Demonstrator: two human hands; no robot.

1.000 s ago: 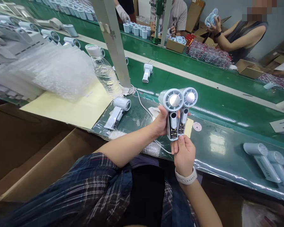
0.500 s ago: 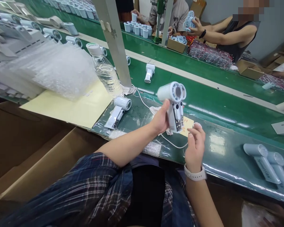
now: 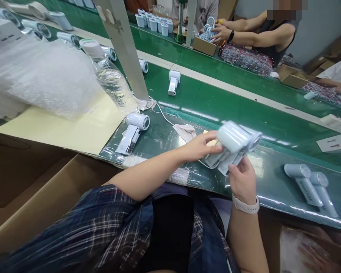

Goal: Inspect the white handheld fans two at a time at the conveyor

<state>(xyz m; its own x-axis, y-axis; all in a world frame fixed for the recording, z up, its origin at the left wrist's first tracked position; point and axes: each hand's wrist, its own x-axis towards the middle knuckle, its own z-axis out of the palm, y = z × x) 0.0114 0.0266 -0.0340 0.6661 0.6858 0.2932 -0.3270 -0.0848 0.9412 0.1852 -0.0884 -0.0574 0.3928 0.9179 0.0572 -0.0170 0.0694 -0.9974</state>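
My left hand (image 3: 197, 147) is closed, thumb and fingers on a light blue, pistol-shaped handheld fan (image 3: 232, 135), tilted and blurred by motion. A second handheld fan (image 3: 254, 141) sits against its far side, mostly hidden behind it. Around the handles at the lower right, my right hand (image 3: 243, 176) is closed, with its thumb in front. Which handle each finger presses on is partly hidden. To the left, another handheld fan (image 3: 138, 121) lies on the bench with the inside of its handle exposed. Two more fans (image 3: 304, 184) lie side by side at the right.
A water bottle (image 3: 110, 81) stands by a metal post (image 3: 125, 49), beside a pile of clear plastic bags (image 3: 53, 76). A white cable (image 3: 165, 117) and cloth (image 3: 184, 132) lie on the bench. One fan (image 3: 174, 81) rests on the green belt (image 3: 216, 91). Co-workers sit opposite.
The two fans have moved right and down and turned from upright to tilted. My right hand, earlier apart from them, has closed on their handles. The view has shifted slightly.
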